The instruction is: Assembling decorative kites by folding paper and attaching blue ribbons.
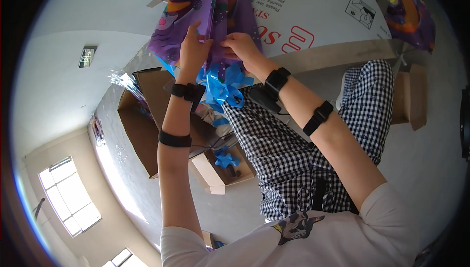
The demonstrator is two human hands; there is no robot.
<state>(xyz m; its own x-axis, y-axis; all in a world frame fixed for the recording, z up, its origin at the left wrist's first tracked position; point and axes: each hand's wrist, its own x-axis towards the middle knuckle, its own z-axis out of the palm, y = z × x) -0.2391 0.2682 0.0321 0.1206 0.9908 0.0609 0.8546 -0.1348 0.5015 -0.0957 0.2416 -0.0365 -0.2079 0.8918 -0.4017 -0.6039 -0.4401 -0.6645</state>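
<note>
My left hand (193, 46) and my right hand (242, 46) are raised in front of me and both pinch the lower edge of a purple patterned gift bag (196, 2). A shiny blue ribbon bow (223, 86) hangs just below the two hands, against the bag's gathered end. Black bands sit on both wrists and forearms. Below the arms are my legs in black-and-white checked trousers (289, 149).
An open brown cardboard box (142, 120) lies on the floor to the left, and a smaller open box (220, 174) holds another blue bow (226, 159). A second purple patterned bag (411, 15) lies at upper right by a flat cardboard piece (411, 98). A large white printed sheet (313, 7) spreads behind.
</note>
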